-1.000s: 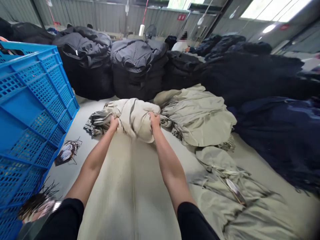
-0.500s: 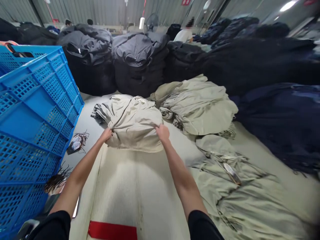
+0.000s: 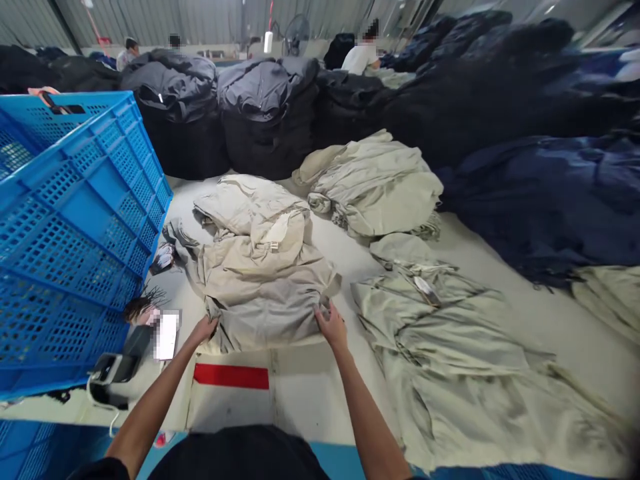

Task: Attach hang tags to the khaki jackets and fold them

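Note:
A beige garment (image 3: 265, 287) lies spread on the pale table in front of me, its far part bunched and a small label showing near its middle. My left hand (image 3: 205, 329) pinches its near left corner. At the near right corner, my right hand (image 3: 331, 325) grips the cloth between thumb and fingers. Behind the garment, and partly overlapped by it, is more beige cloth (image 3: 240, 193). A red strip (image 3: 231, 377) lies on the table just below the garment's near edge.
A blue plastic crate (image 3: 95, 220) stands at the left, with tags on strings (image 3: 143, 305) and a phone (image 3: 167, 335) beside it. Pale green garments (image 3: 450, 333) and a folded pile (image 3: 380, 180) lie to the right. Dark garment stacks (image 3: 270, 127) line the back; a person (image 3: 361, 57) sits beyond.
Both hands have drawn the garment toward me, and it now lies more spread out. Its label has come into view. My view has tipped lower, showing the table's near edge.

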The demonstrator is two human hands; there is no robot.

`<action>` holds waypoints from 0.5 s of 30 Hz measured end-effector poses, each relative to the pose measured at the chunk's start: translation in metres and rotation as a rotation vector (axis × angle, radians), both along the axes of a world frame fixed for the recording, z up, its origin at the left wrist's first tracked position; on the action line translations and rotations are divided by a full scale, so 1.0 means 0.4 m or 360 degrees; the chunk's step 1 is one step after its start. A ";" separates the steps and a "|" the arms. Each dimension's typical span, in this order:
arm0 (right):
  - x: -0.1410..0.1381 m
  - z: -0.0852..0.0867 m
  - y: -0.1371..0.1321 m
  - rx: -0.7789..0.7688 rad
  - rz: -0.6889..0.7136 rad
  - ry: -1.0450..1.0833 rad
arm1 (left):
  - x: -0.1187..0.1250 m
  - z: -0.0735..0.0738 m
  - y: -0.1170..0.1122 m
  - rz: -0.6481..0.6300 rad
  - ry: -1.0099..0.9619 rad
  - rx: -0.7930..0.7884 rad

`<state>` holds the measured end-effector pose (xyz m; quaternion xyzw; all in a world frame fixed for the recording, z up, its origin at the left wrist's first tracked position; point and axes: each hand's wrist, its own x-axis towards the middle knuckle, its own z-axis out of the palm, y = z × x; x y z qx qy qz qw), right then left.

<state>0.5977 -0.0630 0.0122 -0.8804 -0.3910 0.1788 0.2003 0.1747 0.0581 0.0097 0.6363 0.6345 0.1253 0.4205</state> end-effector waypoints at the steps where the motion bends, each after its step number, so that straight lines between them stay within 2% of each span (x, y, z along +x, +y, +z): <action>1: 0.001 0.006 -0.017 -0.0043 -0.0007 0.0026 | -0.002 -0.002 -0.016 0.0007 0.0030 -0.0017; 6: -0.002 0.062 -0.083 -0.0329 0.0295 0.0096 | 0.011 -0.016 -0.067 0.0057 0.0077 0.0031; 8: -0.001 0.089 -0.125 -0.0313 0.0264 -0.0029 | 0.013 -0.019 -0.097 0.0087 0.0057 0.0090; 10: 0.002 0.108 -0.187 -0.0231 0.0127 -0.0232 | 0.008 -0.023 -0.142 0.0112 0.0067 0.0152; 12: 0.007 0.110 -0.260 -0.0246 0.0075 -0.0321 | -0.010 -0.030 -0.198 0.0093 0.0151 0.0113; 15: 0.022 0.085 -0.348 -0.0389 0.0364 -0.0043 | -0.058 -0.040 -0.272 0.0045 0.0320 -0.0097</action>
